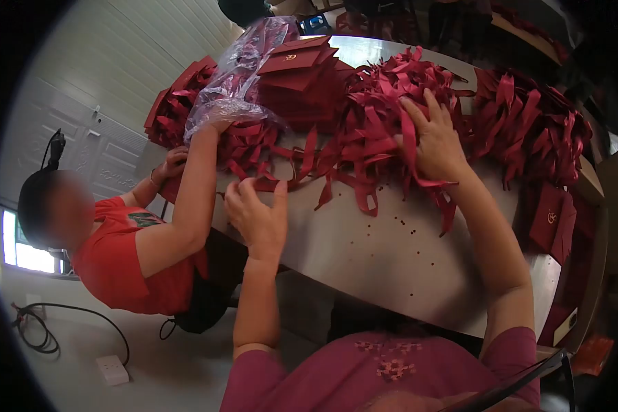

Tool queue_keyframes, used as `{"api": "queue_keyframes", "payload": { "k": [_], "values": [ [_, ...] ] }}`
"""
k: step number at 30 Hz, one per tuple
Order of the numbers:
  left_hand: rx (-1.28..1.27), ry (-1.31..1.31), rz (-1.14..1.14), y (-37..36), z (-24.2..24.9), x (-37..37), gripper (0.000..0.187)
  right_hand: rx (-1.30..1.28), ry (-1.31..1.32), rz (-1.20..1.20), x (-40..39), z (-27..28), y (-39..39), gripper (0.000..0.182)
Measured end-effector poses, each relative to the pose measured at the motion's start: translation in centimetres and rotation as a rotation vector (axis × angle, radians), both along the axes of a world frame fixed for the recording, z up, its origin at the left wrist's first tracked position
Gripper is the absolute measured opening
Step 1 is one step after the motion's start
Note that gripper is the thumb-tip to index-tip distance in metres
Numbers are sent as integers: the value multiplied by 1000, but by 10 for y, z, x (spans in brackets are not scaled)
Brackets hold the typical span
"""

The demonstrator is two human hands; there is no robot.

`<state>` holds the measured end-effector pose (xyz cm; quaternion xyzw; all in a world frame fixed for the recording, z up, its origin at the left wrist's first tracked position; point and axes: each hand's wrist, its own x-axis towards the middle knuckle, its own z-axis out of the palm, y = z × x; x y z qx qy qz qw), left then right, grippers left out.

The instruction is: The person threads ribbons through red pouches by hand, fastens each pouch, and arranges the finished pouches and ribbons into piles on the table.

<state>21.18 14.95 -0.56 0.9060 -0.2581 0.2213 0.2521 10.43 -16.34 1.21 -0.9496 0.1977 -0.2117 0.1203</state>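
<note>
while spread flat, right hand (434, 141) on ribbon pile (384, 103); left hand (257, 216) pinching a ribbon end (264, 184)

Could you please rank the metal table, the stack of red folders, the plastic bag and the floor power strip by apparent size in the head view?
1. metal table
2. plastic bag and stack of red folders: look alike, unranked
3. floor power strip

Counter (391, 261): ribbon heap (384, 110) at centre, right hand (436, 141) resting on it; second ribbon heap (529, 127) to its right; stacked folders (299, 69) behind, plastic bag (237, 82) at their left; left hand (257, 216) at near edge; co-worker (117, 254) seated left.
</note>
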Motion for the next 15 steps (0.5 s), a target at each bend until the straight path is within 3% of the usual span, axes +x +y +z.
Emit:
{"api": "queue_keyframes", "payload": {
  "k": [1,2,3,5,9,10,15],
  "values": [
    [9,136,98,12,-17,10,68,11,55,-12,0,-10,7,83],
    [10,261,198,17,-21,17,81,14,109,-20,2,-17,13,86],
    [199,490,269,10,-9,13,100,14,158,-29,3,-20,18,89],
    [372,483,224,-7,-4,14,102,-33,194,-64,9,-21,20,88],
    [336,393,333,-34,-30,81,100,-115,127,-141,28,-37,0,78],
    [343,333,345,-40,-32,97,86,-118,90,-153,32,-41,-4,76],
    [164,260,295,-51,-68,203,66,-20,2,-98,52,-36,-18,66]
  ]
}}
